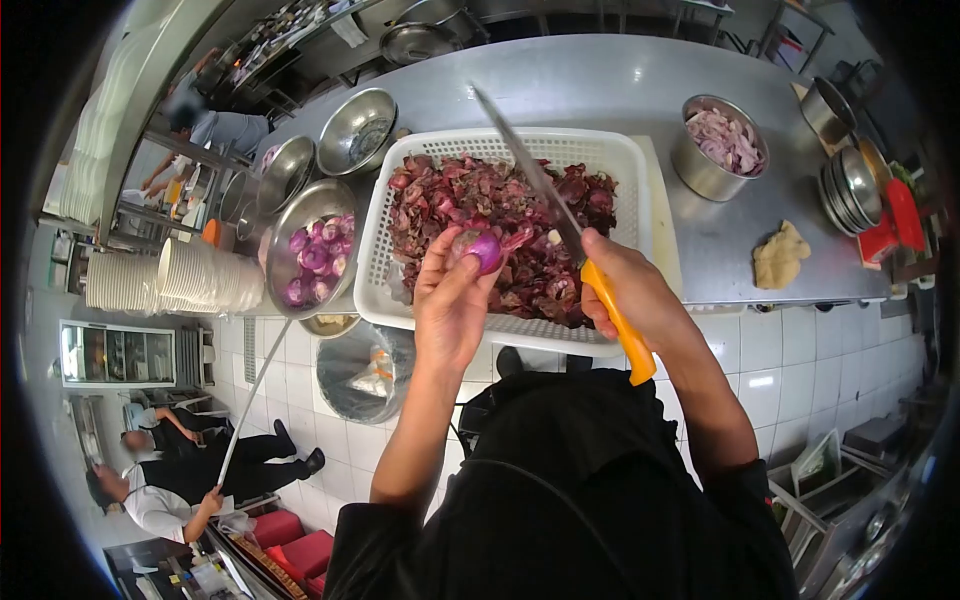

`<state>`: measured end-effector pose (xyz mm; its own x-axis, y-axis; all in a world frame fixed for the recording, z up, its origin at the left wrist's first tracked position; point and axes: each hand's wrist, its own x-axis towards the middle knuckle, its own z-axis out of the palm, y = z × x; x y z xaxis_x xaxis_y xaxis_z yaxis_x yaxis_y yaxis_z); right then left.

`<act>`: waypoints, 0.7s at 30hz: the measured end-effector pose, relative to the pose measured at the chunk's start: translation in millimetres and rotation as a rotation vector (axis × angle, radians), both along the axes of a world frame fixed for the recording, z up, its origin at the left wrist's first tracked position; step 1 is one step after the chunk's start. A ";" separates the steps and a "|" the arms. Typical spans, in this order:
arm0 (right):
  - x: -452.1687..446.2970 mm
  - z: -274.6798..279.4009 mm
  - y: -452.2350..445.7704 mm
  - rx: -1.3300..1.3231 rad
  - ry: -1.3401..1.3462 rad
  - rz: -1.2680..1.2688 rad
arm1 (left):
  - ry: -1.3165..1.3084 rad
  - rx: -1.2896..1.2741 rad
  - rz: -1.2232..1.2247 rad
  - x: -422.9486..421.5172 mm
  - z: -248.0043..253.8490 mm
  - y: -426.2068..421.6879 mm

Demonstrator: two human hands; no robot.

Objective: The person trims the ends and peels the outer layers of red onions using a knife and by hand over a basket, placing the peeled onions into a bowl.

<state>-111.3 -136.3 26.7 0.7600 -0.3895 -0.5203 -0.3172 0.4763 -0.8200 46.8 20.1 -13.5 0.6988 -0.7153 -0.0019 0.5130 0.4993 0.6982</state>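
Over a white plastic basket (640,200), my left hand (452,305) grips a red onion (480,250) with a strip of loose skin hanging off its right side. My right hand (640,295) is wrapped round the yellow handle of a knife (540,180). The blade points up and away to the left, apart from the onion. Below both hands the basket is full of dark red onion skins (440,190). Left of the basket, a metal bowl (335,195) holds several peeled onions (322,255).
A steel pot (715,180) with cut onion pieces and a tan cloth (780,255) are on the steel table (600,75) at right. More metal bowls (357,125) stand at left. A lined bin (365,385) is on the floor. Other people (200,470) are at far left.
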 end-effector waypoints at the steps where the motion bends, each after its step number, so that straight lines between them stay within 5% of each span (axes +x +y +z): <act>1: -2.4 -1.1 -0.7 0.048 -0.057 0.013 | 0.002 0.011 0.016 -0.3 -0.7 -1.2; 6: -14.8 7.1 6.8 0.257 -0.271 0.099 | -0.008 0.050 0.067 -6.8 0.7 -11.2; 15: -7.4 15.2 25.1 0.087 -0.276 0.097 | -0.269 0.126 0.090 -20.5 3.7 -19.9; 21: -1.3 6.6 18.0 -0.060 -0.257 0.133 | -0.163 0.352 -0.059 -24.2 13.8 -10.9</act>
<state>-112.6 -118.3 33.3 0.9104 -0.3017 -0.2831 -0.1519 0.3926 -0.9071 22.6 9.2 0.3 0.6678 -0.7298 -0.1465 0.4021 0.1880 0.8961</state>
